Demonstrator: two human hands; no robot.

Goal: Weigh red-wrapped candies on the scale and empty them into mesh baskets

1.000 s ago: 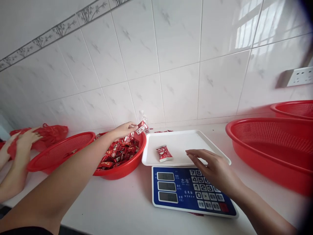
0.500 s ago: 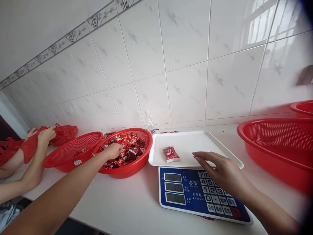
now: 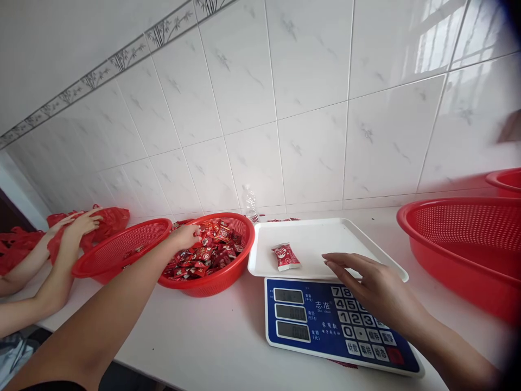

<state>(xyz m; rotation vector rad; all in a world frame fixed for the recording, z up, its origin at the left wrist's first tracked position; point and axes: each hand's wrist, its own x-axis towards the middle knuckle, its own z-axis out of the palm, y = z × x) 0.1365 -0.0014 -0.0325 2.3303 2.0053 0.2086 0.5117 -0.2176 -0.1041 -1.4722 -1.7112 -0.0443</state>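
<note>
My left hand (image 3: 187, 237) reaches into a red basket (image 3: 228, 281) heaped with small red-wrapped packets (image 3: 211, 255); its fingers are bent over the packets, and whether they hold one is too small to tell. My right hand (image 3: 366, 282) hovers above the keypad of a blue scale (image 3: 321, 336), thumb and fingers slightly apart, with nothing between them. On the white tray (image 3: 317, 233) of the scale lies a single red packet (image 3: 286, 256), left of my right fingertips.
Left of the packets stands another red basket (image 3: 101, 266) with a few packets. A co-worker's hands (image 3: 83, 224) touch a red plastic bag (image 3: 114, 220) at the far left. Behind the tray is a clear bottle (image 3: 249, 203). A large red basket (image 3: 456, 271) stands right.
My left hand has shifted slightly up and left over the packets. The co-worker's hands have moved on the red bag. My right hand has hardly moved.
</note>
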